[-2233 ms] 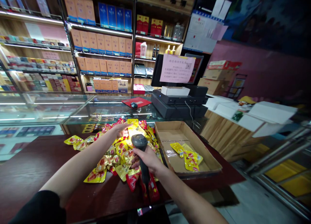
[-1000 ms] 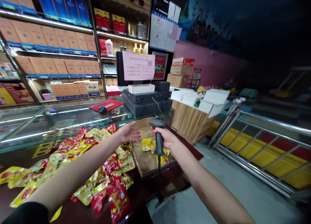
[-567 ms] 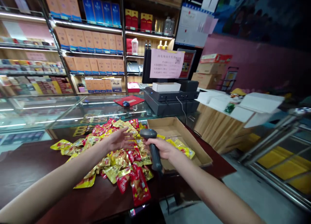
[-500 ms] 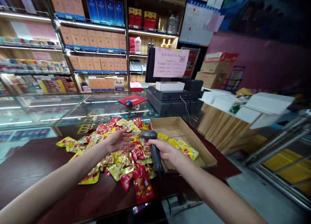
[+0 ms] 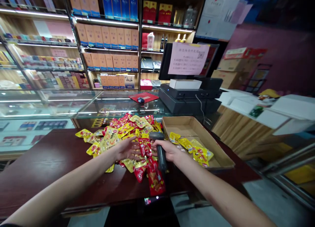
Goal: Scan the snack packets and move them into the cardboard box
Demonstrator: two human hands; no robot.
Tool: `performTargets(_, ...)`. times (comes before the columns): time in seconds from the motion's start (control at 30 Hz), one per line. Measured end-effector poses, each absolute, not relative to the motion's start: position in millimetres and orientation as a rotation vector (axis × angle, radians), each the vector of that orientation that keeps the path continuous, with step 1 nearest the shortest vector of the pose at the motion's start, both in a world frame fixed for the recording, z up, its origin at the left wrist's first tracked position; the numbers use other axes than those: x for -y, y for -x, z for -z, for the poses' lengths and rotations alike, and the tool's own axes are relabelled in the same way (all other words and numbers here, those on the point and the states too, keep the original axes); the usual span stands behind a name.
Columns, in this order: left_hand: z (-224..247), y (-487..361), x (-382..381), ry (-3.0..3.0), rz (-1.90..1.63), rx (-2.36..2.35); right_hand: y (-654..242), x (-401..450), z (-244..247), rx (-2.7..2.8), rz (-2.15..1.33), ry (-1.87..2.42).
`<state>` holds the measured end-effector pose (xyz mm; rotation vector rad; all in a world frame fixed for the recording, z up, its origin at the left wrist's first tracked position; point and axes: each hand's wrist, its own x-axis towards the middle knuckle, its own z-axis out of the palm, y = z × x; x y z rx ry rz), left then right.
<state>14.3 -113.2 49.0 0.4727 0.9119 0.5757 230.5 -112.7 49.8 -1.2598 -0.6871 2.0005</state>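
Note:
My right hand is wrapped around the handle of a dark grey barcode scanner, its head pointing left over the pile. Palm turned inward, my left hand is open over the snack packets, fingers stretched toward a red packet; whether they touch it I cannot tell. Yellow, gold and red snack packets lie heaped under and beyond both hands. Closer to me, a larger red packet lies near the table's front edge.
To the right of the heap stands a shallow cardboard box with several yellow packets in it. All this rests on a dark red table. Behind are a glass counter, a mouse and a monitor with a pink sheet.
The view has shifted left and slightly down, so the scene sits further right. Both hands remain over the heap, the scanner still in my right hand. The left fingers are now closer to a red packet.

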Motion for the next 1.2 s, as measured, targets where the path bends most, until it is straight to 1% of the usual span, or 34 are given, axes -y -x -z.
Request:
performTargets(0.13,-49,-6,111,-0.484,-0.600,-0.908,-223,113,-50,0.555,-2.004,1.216)
performTargets(0.27,-53,-1,108,-0.507,-0.614,-0.859,-215,114,-58,0.484,-2.071,1.086)
performTargets(0.43,-60,-6,107,-0.606,-0.646,-0.768,-200,114,-70,0.536,-2.089,0.996)
performTargets(0.63,-57,-8,98,-0.684,-0.726,-0.834,-188,107,-77,0.643,-2.023,0.987)
performTargets(0.8,-51,1,72,-0.607,-0.782,-0.865,-184,101,-81,0.800,-1.852,0.998)
performTargets(0.9,-56,8,51,-0.582,-0.832,-0.881,-182,101,-85,0.897,-1.773,1.008)
performTargets(1.1,-77,14,14,-0.578,-0.912,-0.997,-175,107,-89,1.058,-1.783,1.096)
performTargets(1.2,-80,12,2,-0.597,-0.905,-1.054,-168,110,-84,1.096,-1.795,1.113)
